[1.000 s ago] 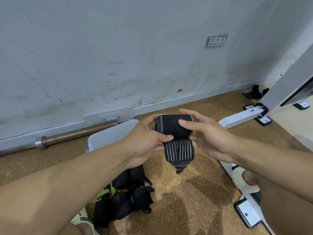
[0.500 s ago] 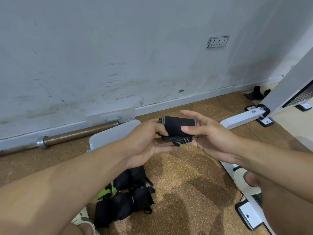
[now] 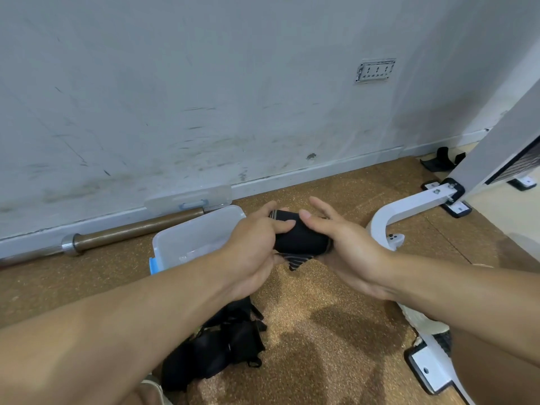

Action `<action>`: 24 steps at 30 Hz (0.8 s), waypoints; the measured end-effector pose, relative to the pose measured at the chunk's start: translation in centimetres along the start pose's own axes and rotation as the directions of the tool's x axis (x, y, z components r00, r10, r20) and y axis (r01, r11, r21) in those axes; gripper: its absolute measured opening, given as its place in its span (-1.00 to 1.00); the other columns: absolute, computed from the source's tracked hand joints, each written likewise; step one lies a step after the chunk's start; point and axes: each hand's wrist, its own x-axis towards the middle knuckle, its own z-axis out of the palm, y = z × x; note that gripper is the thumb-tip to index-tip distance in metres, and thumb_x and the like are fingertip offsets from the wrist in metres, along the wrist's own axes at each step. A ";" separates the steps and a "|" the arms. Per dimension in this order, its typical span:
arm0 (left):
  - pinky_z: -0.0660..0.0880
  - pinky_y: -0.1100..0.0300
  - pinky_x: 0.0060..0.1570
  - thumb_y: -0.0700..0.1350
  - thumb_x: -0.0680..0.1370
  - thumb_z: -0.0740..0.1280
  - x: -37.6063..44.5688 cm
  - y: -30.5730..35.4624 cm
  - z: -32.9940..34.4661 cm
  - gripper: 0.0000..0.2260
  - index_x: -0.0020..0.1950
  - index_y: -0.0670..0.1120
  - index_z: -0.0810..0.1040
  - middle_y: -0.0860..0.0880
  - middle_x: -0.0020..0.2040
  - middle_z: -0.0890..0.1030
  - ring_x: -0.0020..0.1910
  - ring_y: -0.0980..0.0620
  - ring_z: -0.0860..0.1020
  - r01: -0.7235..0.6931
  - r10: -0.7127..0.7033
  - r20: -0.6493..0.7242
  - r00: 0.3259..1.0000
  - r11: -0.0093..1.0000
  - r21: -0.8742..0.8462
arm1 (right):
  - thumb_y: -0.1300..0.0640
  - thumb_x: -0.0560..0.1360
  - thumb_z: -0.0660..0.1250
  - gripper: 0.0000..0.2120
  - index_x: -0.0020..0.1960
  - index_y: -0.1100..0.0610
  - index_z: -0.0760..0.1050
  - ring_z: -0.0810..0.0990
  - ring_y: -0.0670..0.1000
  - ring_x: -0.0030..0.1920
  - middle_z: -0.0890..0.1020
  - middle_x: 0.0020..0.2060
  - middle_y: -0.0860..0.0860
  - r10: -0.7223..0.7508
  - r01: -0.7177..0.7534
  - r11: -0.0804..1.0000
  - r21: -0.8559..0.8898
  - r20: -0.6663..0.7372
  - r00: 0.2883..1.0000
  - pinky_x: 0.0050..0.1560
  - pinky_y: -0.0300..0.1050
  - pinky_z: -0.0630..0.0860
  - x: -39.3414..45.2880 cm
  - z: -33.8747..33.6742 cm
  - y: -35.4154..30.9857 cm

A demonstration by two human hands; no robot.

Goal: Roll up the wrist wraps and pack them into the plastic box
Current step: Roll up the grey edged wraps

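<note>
A black wrist wrap is rolled into a thick cylinder between both hands, above the cork floor. Only a short striped tail hangs beneath it. My left hand grips the roll's left end, thumb on top. My right hand holds the right end, with its thumb on the roll and the fingers spread behind it. A clear plastic box with a blue latch stands open on the floor just left of my hands. More black wrist wraps lie in a loose heap below my left forearm.
A steel barbell lies along the wall's base, and the box's clear lid leans there. A white bench frame stands to the right, with its foot plate at the lower right. A tape roll sits under my right forearm.
The long striped tail that hung down a second ago has been wound onto the roll, leaving a short tip. Both hands and the roll have stayed close above the floor.
</note>
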 end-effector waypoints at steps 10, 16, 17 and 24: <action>0.32 -0.04 0.51 -0.18 0.68 0.28 -0.5 -1.1 -0.5 -0.40 0.66 0.02 0.11 -0.10 0.58 0.31 0.46 -0.11 0.43 -0.071 0.075 -0.009 0.997 0.969 0.238 | 0.05 0.64 0.33 -0.41 0.60 -0.13 0.20 0.63 0.15 0.25 0.52 0.35 0.12 0.015 -0.011 0.973 -0.232 0.015 1.000 0.37 0.07 0.54 0.1 0.2 0.1; 0.51 0.25 0.14 -0.32 0.61 0.33 -1.0 0.2 -1.5 -0.37 0.62 0.04 0.25 -0.02 0.41 0.51 0.31 -0.02 0.53 -0.154 0.156 0.024 0.988 0.924 0.351 | 0.18 0.44 0.51 -0.13 0.63 -0.08 0.17 0.67 0.15 0.20 0.56 0.33 0.08 0.055 -0.027 0.969 -0.244 0.112 0.992 0.14 0.03 0.65 0.1 0.1 -0.5; 0.54 0.20 0.17 -0.34 0.59 0.36 -1.2 0.4 -1.6 -0.36 0.60 0.07 0.29 -0.01 0.38 0.54 0.29 -0.02 0.56 -0.164 0.169 0.016 0.985 0.922 0.351 | 0.20 0.37 0.54 -0.07 0.62 -0.09 0.18 0.68 0.14 0.20 0.61 0.28 0.10 0.040 -0.016 0.973 -0.232 0.098 0.994 0.21 0.07 0.63 0.2 0.0 -0.9; 0.60 -0.02 0.21 -0.35 0.53 0.44 -2.0 1.6 -2.5 -0.41 0.49 0.03 0.41 -0.04 0.32 0.56 0.21 -0.05 0.62 -0.152 0.167 -0.016 0.986 0.930 0.334 | 0.31 0.34 0.56 0.06 0.66 -0.08 0.09 0.71 0.02 0.18 0.70 0.22 0.01 -0.050 0.060 0.960 -0.273 0.042 0.998 0.21 0.05 0.63 0.1 0.4 -2.0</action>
